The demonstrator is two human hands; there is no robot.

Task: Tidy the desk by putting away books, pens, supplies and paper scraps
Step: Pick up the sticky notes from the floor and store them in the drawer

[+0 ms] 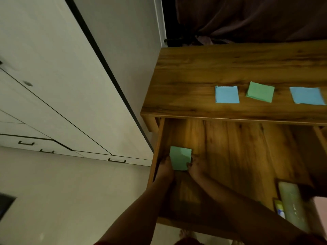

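- Left hand [165,167] and right hand [196,166]: both reach into the open drawer [230,147], fingers curled on opposite edges of a green pad of notes [180,158], which they hold between them.
- The green pad sits low in the drawer's left part, near its left wall.
- Beyond the hands, on the bench [230,68]: a blue pad [227,94], a second green pad [260,91], another blue pad [307,95].
- To the right of the right hand, in the drawer: a long pale case [292,200].
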